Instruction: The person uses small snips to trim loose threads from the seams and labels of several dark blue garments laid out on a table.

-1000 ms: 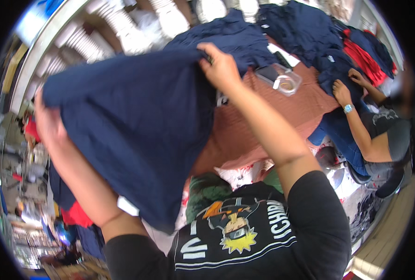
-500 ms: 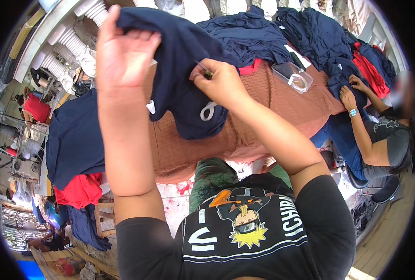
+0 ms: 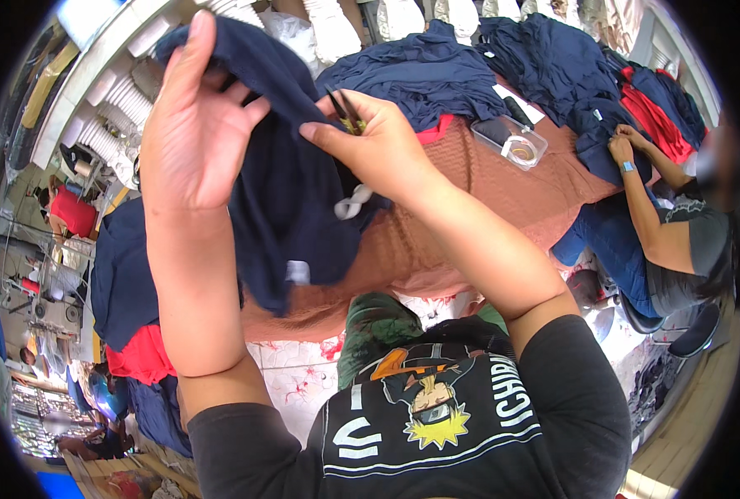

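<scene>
A navy garment (image 3: 283, 200) hangs raised in front of me, with a white drawstring loop (image 3: 352, 202) and a small white label (image 3: 298, 272) on it. My left hand (image 3: 199, 137), palm toward me and thumb stretched up, holds its upper left part; the cloth partly hides the fingers. My right hand (image 3: 378, 137) pinches the cloth's upper edge between thumb and fingers. In that same right hand sit small thread snips (image 3: 350, 116), dark-tipped with yellowish parts, their points upward and apart.
A brown cloth-covered table (image 3: 436, 224) lies beneath. On it are crumpled navy garments (image 3: 420, 75) and a clear plastic box (image 3: 520, 150) with a tape roll. A co-worker (image 3: 678, 224) handles navy cloth at right. More navy cloth (image 3: 125, 270) hangs at left over red fabric (image 3: 140, 353).
Both hands and the garment have shifted left. The garment has turned, its label now lower and nearer me. The snips' two points show more plainly in my right hand.
</scene>
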The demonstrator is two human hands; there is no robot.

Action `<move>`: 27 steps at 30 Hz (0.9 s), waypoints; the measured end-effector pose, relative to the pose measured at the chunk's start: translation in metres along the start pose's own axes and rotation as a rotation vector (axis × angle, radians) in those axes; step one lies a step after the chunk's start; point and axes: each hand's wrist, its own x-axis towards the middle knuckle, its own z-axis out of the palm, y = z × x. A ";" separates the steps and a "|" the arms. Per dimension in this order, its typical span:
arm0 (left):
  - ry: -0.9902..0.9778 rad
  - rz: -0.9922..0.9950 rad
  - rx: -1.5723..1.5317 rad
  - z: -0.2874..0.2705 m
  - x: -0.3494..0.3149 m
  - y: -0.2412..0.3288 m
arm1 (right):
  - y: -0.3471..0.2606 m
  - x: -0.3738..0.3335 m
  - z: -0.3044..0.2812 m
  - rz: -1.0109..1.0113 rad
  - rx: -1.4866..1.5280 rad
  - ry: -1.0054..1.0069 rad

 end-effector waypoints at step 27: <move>-0.084 -0.216 0.760 -0.056 0.146 -0.291 | 0.061 -0.107 -0.238 0.883 -0.499 0.045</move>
